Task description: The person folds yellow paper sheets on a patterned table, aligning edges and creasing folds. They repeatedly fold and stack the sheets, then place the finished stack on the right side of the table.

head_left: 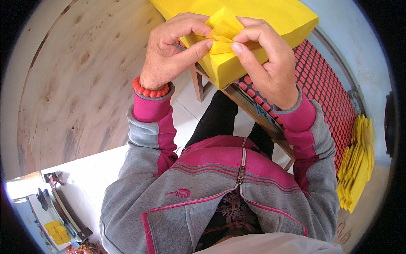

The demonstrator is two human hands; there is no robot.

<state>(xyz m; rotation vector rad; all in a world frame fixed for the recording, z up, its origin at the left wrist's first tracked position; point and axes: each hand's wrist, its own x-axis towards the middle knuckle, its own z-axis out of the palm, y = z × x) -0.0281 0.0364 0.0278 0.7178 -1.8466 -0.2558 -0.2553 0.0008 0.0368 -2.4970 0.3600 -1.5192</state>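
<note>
A bright yellow fabric bag with a boxy shape and creased edges lies at the top of the view, over the patterned surface. My left hand pinches a gathered fold of it between thumb and fingers. From the other side, my right hand grips the same bunched part, thumb and index finger pressed together. A folded flap stands up between the two hands. Part of the bag's far end is cut off by the frame, and some fingertips are hidden behind the cloth.
Red-and-black patterned cover spreads over a wooden-framed bench on the right. Several folded yellow fabric pieces are stacked at its near end. A large plywood board fills the left. Yellow pieces lie on a far table at lower left.
</note>
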